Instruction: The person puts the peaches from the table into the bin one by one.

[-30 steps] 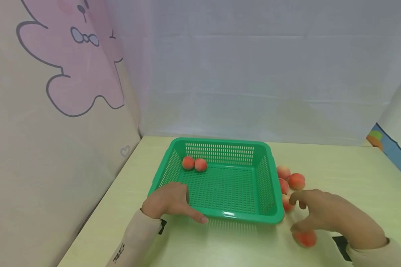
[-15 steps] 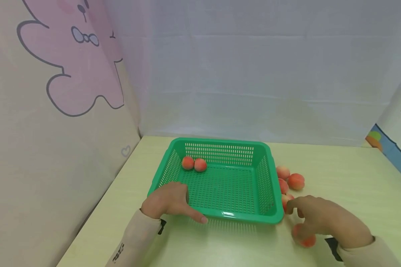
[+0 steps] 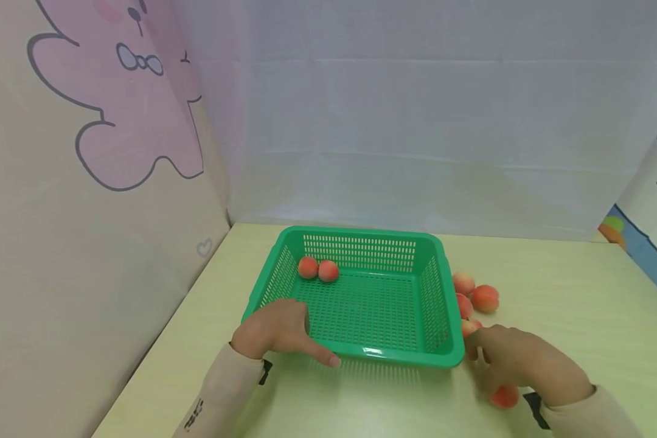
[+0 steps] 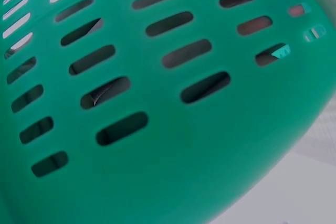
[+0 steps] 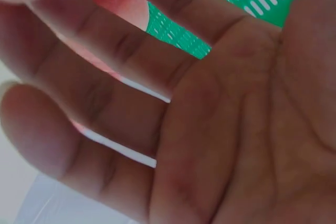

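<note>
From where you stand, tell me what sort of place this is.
Probably a makeshift indoor work booth: a pale tabletop, a plain backdrop behind it and cartoon-printed sheeting at the sides.

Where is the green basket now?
In the head view, the green basket stands below centre, the left hand at its near left corner, loose peaches to its right.
</note>
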The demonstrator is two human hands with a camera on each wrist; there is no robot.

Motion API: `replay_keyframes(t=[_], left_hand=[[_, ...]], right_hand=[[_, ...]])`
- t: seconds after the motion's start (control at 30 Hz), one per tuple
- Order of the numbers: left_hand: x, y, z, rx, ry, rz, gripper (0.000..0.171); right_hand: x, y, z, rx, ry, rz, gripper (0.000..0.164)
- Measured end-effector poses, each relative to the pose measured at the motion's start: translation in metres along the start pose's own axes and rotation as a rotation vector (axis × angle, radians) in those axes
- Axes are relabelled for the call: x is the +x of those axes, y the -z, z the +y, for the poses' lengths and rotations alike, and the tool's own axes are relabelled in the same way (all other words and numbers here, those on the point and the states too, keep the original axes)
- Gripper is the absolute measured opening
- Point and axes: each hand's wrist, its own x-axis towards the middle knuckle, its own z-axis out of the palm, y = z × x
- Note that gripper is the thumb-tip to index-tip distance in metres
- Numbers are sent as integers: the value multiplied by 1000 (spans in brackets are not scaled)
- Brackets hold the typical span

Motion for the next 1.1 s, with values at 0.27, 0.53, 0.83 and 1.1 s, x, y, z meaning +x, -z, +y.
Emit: replay_keyframes(t=[0.27, 0.53, 0.83, 1.1], left_hand=[[1, -1, -1, -1, -8, -3, 74], [1, -1, -1, 5, -7, -2, 74], [1, 0, -1, 5, -14, 3, 74], [0, 1, 0, 2, -16, 2, 73]], right_hand=[[0, 0, 2, -6, -36, -14, 39], [0, -4, 3, 1, -36, 5, 41], [1, -7, 0, 8, -46, 6, 37], [2, -8, -1, 3, -57, 21, 35]])
